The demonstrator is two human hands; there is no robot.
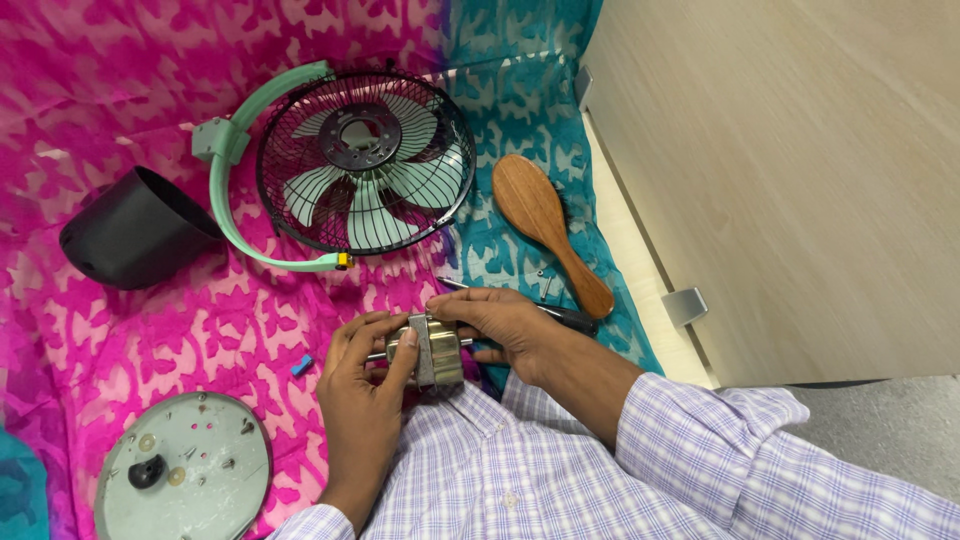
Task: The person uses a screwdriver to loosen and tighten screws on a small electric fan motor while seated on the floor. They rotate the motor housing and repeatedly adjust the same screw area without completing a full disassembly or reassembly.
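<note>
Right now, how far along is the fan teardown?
Done: the black rear housing and the round grey base plate lie apart on the cloth, separate from the fan cage on its green bracket. In hand: the left hand and right hand both grip the small metal motor with its shaft. Left: blades sit inside the closed cage. A screwdriver lies under the right hand.

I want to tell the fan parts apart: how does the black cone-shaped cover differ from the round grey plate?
The black cone-shaped cover is dark and hollow and lies on its side, its open end facing up and to the right. The round grey plate is pale and flat, lies face up, and bears a black knob and small holes. The cover lies beside the fan's green bracket; the plate lies nearer the left hand. Both rest untouched on the pink cloth.
</note>
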